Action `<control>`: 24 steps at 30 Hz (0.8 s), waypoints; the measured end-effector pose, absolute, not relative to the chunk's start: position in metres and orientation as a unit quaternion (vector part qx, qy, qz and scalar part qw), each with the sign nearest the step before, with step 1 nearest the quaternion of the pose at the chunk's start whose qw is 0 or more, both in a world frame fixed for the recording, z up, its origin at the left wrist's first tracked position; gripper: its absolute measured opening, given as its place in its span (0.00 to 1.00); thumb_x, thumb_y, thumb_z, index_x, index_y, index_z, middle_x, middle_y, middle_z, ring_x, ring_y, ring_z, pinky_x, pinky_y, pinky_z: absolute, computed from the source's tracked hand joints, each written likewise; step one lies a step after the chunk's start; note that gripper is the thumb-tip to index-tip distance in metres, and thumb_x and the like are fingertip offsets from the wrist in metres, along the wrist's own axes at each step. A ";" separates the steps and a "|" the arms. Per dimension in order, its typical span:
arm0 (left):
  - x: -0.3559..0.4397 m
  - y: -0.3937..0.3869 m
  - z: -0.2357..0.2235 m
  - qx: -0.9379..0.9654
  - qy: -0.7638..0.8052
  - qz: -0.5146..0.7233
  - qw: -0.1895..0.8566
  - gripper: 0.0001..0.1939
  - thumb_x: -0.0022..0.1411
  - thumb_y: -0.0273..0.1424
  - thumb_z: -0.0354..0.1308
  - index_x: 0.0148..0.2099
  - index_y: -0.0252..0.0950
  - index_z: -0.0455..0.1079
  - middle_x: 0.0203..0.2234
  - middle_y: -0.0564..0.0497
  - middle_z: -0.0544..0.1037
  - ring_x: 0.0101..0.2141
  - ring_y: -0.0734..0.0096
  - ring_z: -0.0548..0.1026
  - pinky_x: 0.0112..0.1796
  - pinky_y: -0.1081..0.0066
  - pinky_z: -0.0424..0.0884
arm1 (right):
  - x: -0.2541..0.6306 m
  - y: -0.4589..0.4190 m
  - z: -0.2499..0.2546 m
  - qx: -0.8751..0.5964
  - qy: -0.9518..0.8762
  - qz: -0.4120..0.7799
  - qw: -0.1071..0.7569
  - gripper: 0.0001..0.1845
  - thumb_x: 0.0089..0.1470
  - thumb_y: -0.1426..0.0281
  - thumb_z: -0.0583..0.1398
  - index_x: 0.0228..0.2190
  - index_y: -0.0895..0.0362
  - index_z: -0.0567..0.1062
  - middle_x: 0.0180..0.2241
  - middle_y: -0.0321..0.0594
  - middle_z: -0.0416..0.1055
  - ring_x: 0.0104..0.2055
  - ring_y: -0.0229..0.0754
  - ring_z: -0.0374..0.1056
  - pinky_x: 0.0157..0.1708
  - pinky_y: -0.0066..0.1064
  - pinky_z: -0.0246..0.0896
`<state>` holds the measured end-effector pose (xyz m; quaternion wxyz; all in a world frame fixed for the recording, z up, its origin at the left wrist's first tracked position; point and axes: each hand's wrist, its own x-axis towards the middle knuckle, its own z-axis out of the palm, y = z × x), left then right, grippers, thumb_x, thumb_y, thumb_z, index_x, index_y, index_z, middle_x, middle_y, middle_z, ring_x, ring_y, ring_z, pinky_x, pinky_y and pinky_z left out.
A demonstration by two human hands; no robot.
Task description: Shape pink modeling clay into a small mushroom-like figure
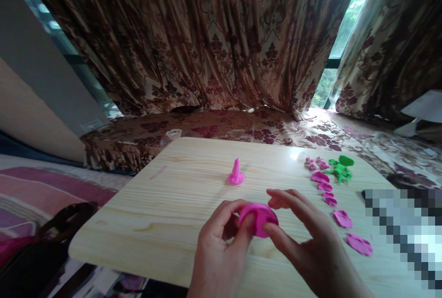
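Note:
A thin, curved round piece of pink modelling clay (263, 217) is held above the table in front of me. My left hand (224, 236) grips its left side, with the thumb pressed on the near face and the fingers behind. My right hand (307, 233) is at the other side: its thumb touches the lower right of the piece, while the fingers stay spread near the upper rim. Beyond both hands, a pink clay cone with a flared base (236, 173) stands upright on the table.
On the right of the wooden table (165, 196) lie several flat pink clay pieces (342, 219), small pink clusters (316, 163) and green clay parts (341, 169). A pixelated rectangular object (404, 229) is at the right edge. A clear plastic container (171, 137) sits behind the table.

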<state>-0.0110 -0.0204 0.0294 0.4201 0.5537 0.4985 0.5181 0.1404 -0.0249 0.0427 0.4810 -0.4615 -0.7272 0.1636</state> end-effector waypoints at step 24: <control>-0.013 -0.024 0.031 0.663 0.467 0.491 0.317 0.11 0.57 0.23 0.55 0.41 0.38 0.75 0.31 0.53 0.79 0.33 0.72 0.77 0.35 0.77 0.72 | 0.141 -0.024 0.037 -0.435 -0.753 0.161 0.467 0.14 0.54 0.75 0.59 0.42 0.51 0.75 0.36 0.40 0.70 0.37 0.40 0.68 0.33 0.30 0.69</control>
